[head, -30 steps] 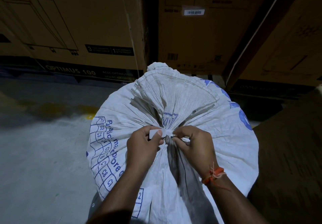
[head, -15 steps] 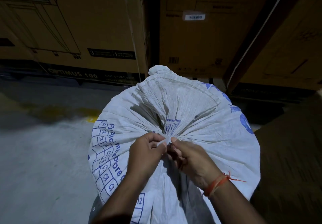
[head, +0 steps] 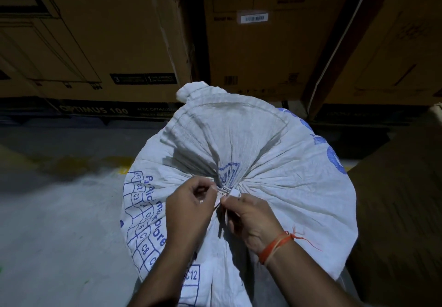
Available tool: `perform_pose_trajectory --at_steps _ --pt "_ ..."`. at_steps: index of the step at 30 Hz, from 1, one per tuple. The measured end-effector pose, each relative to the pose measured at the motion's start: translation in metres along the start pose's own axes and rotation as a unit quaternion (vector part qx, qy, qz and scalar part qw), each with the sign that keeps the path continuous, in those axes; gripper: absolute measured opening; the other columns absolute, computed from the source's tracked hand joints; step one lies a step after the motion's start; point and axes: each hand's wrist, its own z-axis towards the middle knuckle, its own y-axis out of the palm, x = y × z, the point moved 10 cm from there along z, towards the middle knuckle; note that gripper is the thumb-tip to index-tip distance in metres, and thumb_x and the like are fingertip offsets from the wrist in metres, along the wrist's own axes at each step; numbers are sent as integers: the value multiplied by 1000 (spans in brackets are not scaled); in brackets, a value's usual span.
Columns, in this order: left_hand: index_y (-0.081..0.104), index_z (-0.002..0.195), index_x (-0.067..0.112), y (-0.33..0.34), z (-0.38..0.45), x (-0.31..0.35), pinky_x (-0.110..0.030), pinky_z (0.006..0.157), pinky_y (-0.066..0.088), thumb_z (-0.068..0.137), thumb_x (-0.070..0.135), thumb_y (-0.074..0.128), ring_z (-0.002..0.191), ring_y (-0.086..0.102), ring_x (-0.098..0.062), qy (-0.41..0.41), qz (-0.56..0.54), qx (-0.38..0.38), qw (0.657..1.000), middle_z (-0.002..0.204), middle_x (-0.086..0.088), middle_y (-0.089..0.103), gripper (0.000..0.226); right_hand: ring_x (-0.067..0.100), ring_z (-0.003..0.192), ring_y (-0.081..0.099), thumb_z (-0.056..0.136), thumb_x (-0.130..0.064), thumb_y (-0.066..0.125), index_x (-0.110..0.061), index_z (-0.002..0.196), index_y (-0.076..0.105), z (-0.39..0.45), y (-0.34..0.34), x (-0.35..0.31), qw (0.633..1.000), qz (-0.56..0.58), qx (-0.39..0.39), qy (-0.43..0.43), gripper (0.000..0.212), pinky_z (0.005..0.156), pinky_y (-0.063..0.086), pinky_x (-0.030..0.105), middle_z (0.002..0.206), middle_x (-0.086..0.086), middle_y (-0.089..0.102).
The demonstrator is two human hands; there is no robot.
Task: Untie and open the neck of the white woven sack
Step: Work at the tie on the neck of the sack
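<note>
Fingertips of the left hand [head: 189,207] and right hand [head: 253,220] pinch the white tie [head: 226,191] (knot hidden) at the white woven sack [head: 275,168] neck. Since a second ago, the right hand has dropped lower.

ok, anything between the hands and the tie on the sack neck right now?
Nothing visible. The left hand and the right hand are both at the white tie on the gathered neck of the white woven sack, fingertips on it. The neck is cinched shut, not yet opened. No other object lies over the tie.
</note>
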Motion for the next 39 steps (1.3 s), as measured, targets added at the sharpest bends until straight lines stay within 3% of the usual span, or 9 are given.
perform_pose_trajectory --at_steps 3,5,7,10,13,16,22,31,39 --pt "74 104 29 11 9 9 -34 86 53 85 34 70 102 65 -16 104 124 -32 986 101 11 72 21 17 42 55 82 9 75 1 77 69 -6 0 -11 999 -30 -22 -27 11 43 45 21 58 14 62" --pt "69 105 25 23 11 5 -39 84 50 82 39 67 102 60 -25 121 189 -55 973 101 3 67 27 12 41 49 84 9 73 4 78 71 -9 -3 -19 996 -75 -33 -48 8 42 39 19 56 10 59" --pt "62 103 24 27 9 5 -41 80 52 82 38 70 97 62 -23 120 175 -64 975 100 3 64 27 17 52 46 83 7 74 11 84 71 -10 -7 -24 992 -105 -39 -64 5 47 37 22 66 16 54" --pt "57 102 28 27 8 9 -37 81 54 81 27 79 93 63 -12 132 137 -73 979 100 9 65 31 27 72 55 70 -1 79 0 97 74 -10 -12 -33 989 -110 -36 -89 27 67 47 35 76 22 60" --pt "64 91 30 23 9 10 -34 80 58 78 18 82 88 66 -3 139 117 -72 981 94 14 66 25 30 78 69 62 -12 80 -16 113 67 -10 -18 -41 987 -119 -19 -105 53 81 57 45 88 27 74" --pt "74 92 30 25 9 8 -35 78 60 80 17 81 86 70 -2 132 90 -84 984 91 15 73 19 29 79 69 61 -12 83 -12 111 68 -10 -16 -44 987 -110 -37 -107 52 89 58 50 96 31 75" --pt "77 82 28 25 11 2 -33 76 61 83 17 81 78 73 1 94 62 -68 991 81 14 77 12 28 84 70 80 3 82 -8 116 64 -13 -14 -43 988 -102 -57 -103 42 92 55 44 103 35 72" --pt "79 80 30 25 13 -8 -34 74 60 84 24 83 75 73 1 64 43 -58 995 78 17 78 8 25 81 70 80 2 82 -9 116 65 -15 -14 -49 980 -144 -62 -125 41 87 56 40 98 39 69" --pt "79 80 30 26 12 -10 -39 75 60 83 24 83 75 73 -2 54 42 -54 996 77 16 78 8 29 84 69 80 3 81 -11 113 66 -14 -14 -50 978 -148 -68 -130 39 91 56 45 101 39 69"
